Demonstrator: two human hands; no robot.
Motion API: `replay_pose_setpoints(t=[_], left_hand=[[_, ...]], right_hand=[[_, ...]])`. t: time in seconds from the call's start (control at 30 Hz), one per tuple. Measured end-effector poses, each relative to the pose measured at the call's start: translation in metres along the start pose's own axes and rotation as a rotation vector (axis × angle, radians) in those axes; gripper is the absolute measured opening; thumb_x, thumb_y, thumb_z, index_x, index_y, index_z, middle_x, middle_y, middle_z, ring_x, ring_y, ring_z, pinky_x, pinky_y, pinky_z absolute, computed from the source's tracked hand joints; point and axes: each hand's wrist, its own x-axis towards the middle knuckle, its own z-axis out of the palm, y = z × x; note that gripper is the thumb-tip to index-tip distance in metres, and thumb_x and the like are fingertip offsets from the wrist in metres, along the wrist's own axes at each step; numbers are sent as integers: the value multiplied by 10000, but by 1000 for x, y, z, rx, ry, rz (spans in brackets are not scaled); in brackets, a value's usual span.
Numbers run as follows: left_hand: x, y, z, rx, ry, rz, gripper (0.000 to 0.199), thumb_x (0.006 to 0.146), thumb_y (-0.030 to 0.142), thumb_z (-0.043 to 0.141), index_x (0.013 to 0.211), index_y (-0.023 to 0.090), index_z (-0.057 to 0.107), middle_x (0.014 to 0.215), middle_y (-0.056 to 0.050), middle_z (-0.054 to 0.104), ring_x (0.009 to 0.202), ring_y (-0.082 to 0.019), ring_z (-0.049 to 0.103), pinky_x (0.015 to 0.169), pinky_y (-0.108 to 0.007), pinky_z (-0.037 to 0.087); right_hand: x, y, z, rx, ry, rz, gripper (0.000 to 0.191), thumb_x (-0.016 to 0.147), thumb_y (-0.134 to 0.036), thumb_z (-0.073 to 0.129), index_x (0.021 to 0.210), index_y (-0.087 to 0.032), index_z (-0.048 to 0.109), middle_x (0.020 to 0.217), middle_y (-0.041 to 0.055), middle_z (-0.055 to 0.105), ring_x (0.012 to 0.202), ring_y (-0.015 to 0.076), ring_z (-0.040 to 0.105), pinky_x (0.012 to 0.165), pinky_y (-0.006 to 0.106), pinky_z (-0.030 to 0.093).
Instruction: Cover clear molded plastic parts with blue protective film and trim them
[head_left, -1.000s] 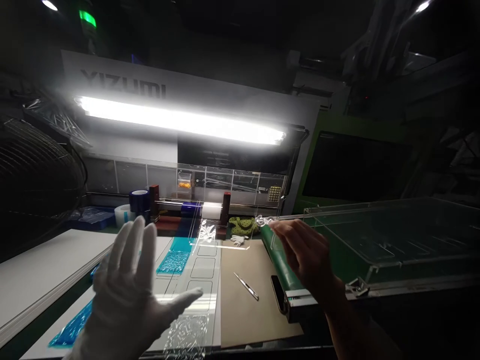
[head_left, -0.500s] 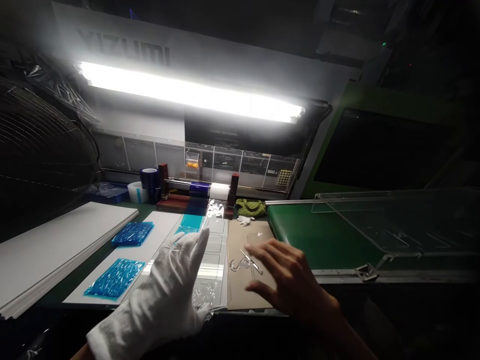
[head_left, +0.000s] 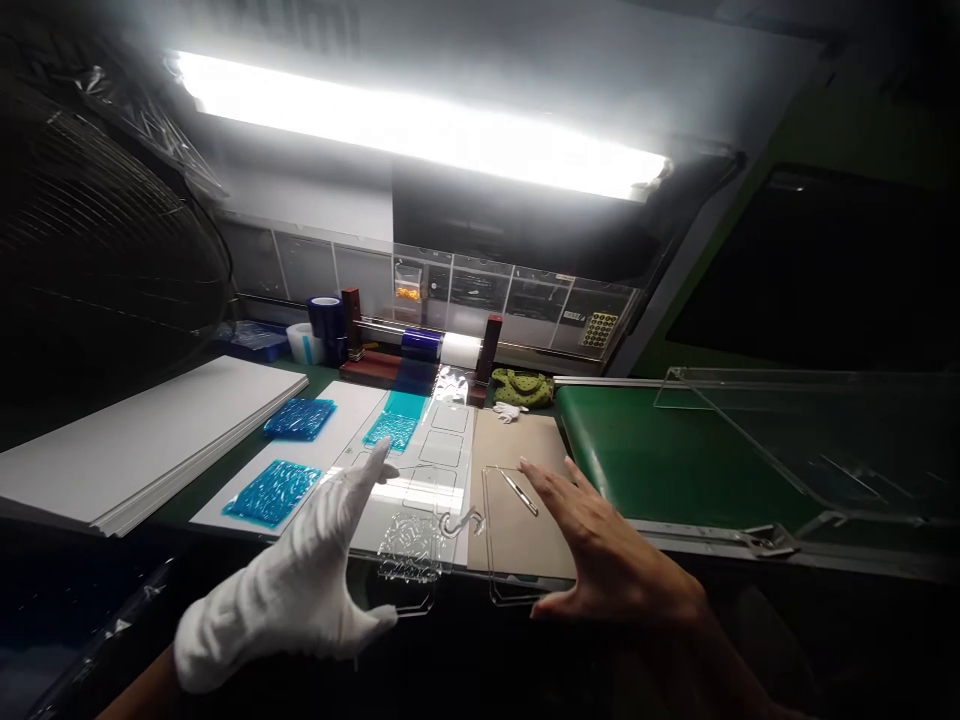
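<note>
My left hand (head_left: 300,560), in a white glove, has its thumb and fingers at the near and far edges of a clear flat plastic plate. My bare right hand (head_left: 600,540) grips a second clear plate (head_left: 489,540) in the same way. A clear S-shaped plastic runner (head_left: 461,523) lies between the two plates and seems to join them. Through the clear plastic I see a slim metal pen-like tool (head_left: 520,490) on the brown board (head_left: 502,440) and a stack of crinkled clear film pieces (head_left: 409,548) on the bench.
Blue film stacks (head_left: 274,492) lie on white card at left, beside a thick stack of white sheets (head_left: 150,430). Film rolls (head_left: 461,348) hang on a stand behind. A green conveyor belt (head_left: 630,460) runs at right, under a clear cover (head_left: 810,440). A fan (head_left: 97,230) stands far left.
My hands have moved apart and lower, with the clear plates now spread between them. My right hand has shifted off the runner. The whole view has tilted, so the lamp appears higher.
</note>
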Motion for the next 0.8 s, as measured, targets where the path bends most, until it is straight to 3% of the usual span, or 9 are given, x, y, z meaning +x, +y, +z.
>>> replay_pose_setpoints(t=[0.17,0.27,0.4,0.5,0.57,0.67,0.73,0.8], left_hand=[[-9,15,44,-456,69,-124,1118,693,554,588,1447,192,-153,1445,-166,265,1342,-329,290,1089,-533,279],[-11,21,66,-515,37,-172,1166,668,593,620,1446,192,-151,1432,-170,280,1347,-343,276,1077,-533,297],[-12,21,75,-519,-14,-181,1177,646,613,642,1453,200,-109,1462,-177,230,1359,-358,242,1075,-542,290],[-9,16,63,-562,-19,-147,1121,663,621,609,1458,184,-49,1487,-183,183,1365,-344,234,1094,-530,258],[-3,12,43,-447,-111,-132,1105,641,539,651,1462,204,-8,1471,-167,226,1335,-331,293,1080,-511,294],[15,9,8,-78,-393,-99,1102,561,373,702,1465,264,81,1401,-138,341,1233,-341,416,987,-498,407],[30,14,-5,220,-447,-74,1079,505,348,705,1450,220,202,1351,-170,400,1184,-409,440,933,-557,416],[41,23,-4,415,-407,-60,1032,466,371,711,1396,131,334,1328,-221,424,1182,-472,418,942,-609,370]], right_hand=[[-3,5,35,295,-7,-1,1304,553,-527,797,1485,-203,-56,1486,188,292,1383,354,207,1098,543,253],[-2,6,48,403,20,-3,1292,566,-477,809,1482,-226,-66,1465,176,337,1371,339,257,1091,538,261],[-2,6,55,440,19,4,1296,543,-465,828,1485,-233,-31,1448,174,367,1353,335,302,1087,529,272],[-7,11,54,424,38,20,1317,530,-487,826,1483,-233,-46,1448,171,368,1354,341,297,1086,538,273],[-11,15,48,337,51,38,1283,563,-509,799,1482,-231,-52,1459,171,350,1364,356,267,1082,571,260],[-11,7,30,99,65,23,1229,585,-491,784,1486,-197,2,1441,184,373,1339,382,306,1086,632,188],[-2,-6,19,-61,94,-16,1217,563,-443,803,1486,-166,59,1391,198,436,1286,396,381,1089,662,113],[9,-19,11,-170,115,-51,1197,553,-397,812,1482,-142,101,1347,209,481,1244,410,421,1083,682,64]])
